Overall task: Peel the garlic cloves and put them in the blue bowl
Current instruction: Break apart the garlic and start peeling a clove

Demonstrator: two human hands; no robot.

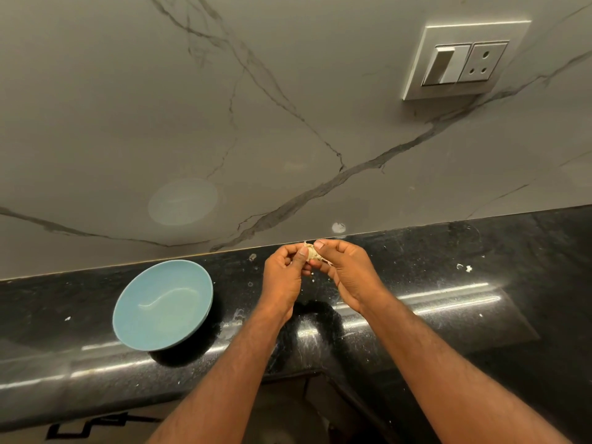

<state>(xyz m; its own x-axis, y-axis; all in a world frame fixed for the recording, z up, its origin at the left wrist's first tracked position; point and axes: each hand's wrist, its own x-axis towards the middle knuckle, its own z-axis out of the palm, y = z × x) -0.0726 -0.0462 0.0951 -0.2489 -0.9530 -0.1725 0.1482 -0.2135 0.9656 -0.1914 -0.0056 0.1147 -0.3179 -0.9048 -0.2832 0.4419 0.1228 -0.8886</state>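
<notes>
Head view: the left hand point(285, 270) and right hand point(344, 270) both pinch the garlic point(311, 252) between thumbs and fingertips, above the counter point(480, 251). The bowl point(163, 304) lies empty to the left, nearer the left hand. The garlic's long axis is unclear. No legible writing.

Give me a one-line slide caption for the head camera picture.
Left hand and right hand pinch garlic over the black counter, beside an empty blue bowl.
</notes>
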